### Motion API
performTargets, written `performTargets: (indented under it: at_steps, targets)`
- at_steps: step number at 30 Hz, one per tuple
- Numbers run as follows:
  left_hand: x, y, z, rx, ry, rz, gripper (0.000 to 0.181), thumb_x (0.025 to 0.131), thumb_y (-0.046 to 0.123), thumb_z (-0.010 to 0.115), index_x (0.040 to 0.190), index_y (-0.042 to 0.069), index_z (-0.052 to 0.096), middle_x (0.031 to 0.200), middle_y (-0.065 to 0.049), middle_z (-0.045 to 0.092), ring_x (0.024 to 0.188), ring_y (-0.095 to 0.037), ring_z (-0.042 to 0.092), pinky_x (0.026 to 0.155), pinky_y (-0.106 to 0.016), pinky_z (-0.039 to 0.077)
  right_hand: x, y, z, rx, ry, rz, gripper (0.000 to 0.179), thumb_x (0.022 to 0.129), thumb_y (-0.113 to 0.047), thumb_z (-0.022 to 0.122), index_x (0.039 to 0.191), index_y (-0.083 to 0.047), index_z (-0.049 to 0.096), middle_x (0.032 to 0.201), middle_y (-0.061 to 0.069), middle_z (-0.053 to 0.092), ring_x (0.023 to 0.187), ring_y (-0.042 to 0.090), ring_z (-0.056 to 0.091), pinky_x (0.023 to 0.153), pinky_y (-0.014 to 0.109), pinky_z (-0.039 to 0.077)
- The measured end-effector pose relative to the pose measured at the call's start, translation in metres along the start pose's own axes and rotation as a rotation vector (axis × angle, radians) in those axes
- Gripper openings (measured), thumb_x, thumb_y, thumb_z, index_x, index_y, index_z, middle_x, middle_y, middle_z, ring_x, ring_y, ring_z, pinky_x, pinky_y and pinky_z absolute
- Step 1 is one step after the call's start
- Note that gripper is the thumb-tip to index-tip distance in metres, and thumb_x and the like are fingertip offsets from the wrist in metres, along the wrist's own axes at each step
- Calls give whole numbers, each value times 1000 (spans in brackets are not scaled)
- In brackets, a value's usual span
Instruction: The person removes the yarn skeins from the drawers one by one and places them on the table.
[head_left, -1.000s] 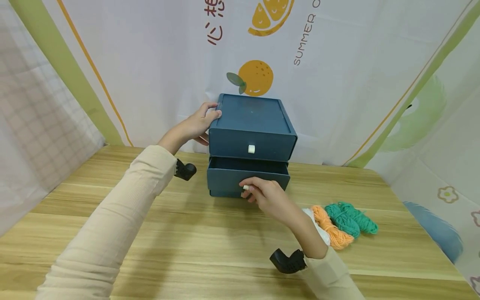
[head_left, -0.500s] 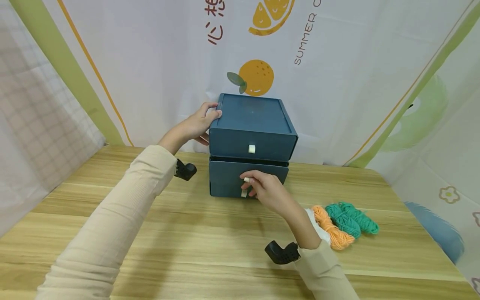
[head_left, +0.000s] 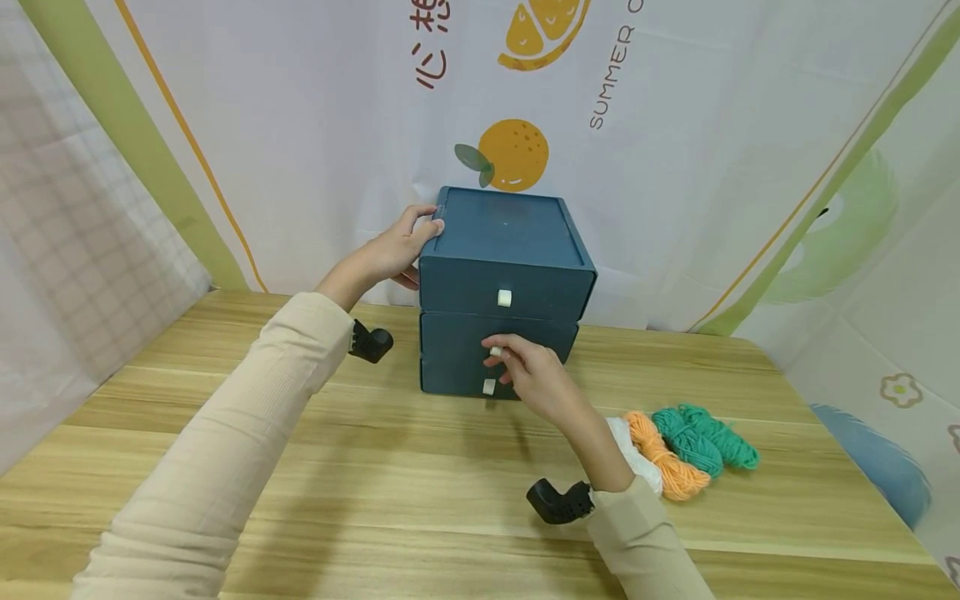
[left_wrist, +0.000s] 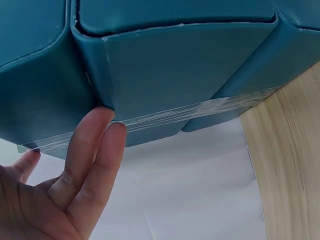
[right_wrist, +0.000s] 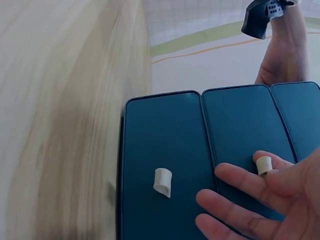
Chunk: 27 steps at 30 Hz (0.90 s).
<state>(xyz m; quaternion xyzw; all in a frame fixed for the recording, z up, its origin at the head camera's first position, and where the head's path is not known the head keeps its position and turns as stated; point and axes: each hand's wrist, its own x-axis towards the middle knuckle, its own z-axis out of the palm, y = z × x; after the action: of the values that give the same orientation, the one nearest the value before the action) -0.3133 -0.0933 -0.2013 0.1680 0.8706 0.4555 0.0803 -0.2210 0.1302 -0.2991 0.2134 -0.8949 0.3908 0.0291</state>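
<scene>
Head view: right fingers [head_left: 508,340] pinch the middle white knob [head_left: 497,352] of three, left fingers [head_left: 422,211] spread against one three-drawer cabinet [head_left: 510,229].

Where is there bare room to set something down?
On the table, between the left arm and right arm, before the drawers; also left of the left arm, and behind the yarn, right of the drawers. Crowded: beside the right arm, where the yarn lies, and at the drawers, left hand on their side, right hand pinching the middle knob.
</scene>
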Motion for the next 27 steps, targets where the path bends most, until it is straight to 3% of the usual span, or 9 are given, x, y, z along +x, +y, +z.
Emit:
performTargets:
  at_steps: [9, 15, 20, 24, 27]
  targets:
    - [0, -1, -1, 3, -4, 2, 62, 99, 48, 23, 150, 23, -3, 146, -22, 28, 96, -42, 63, 84, -48, 52, 0, 0, 0, -34, 4, 12, 31, 102, -11, 37, 127, -12, 54, 108, 10, 67, 86, 28, 65, 65, 26, 49]
    - [0, -1, -2, 7, -10, -4, 61, 100, 47, 23, 150, 23, -3, 146, -23, 28, 99, -42, 62, 85, -48, 51, -3, -3, -4, -57, -36, -39, 31, 100, -9, 40, 128, -12, 54, 99, 11, 68, 80, 25, 65, 60, 25, 49]
    - [-1, -1, -3, 10, -11, -9, 61, 99, 48, 23, 149, 23, -3, 146, -23, 27, 99, -42, 62, 85, -48, 51, -5, -7, -6, -77, -137, -43, 27, 98, -9, 46, 120, -10, 62, 90, 9, 68, 71, 16, 63, 61, 23, 50]
    - [0, 0, -2, 10, -10, -9, 61, 100, 47, 23, 149, 23, -3, 146, -23, 28, 98, -42, 62, 84, -48, 51, -4, -5, -1, -191, -257, 6, 27, 98, -12, 48, 120, -12, 62, 92, 6, 67, 65, 9, 54, 60, 22, 44]
    - [0, 1, -1, 5, -8, -12, 61, 100, 47, 23, 149, 24, -2, 145, -23, 30, 97, -41, 63, 84, -48, 52, -3, 0, 6, -254, -274, 34, 28, 97, -13, 49, 123, -14, 60, 95, 5, 66, 61, 10, 47, 57, 23, 39]
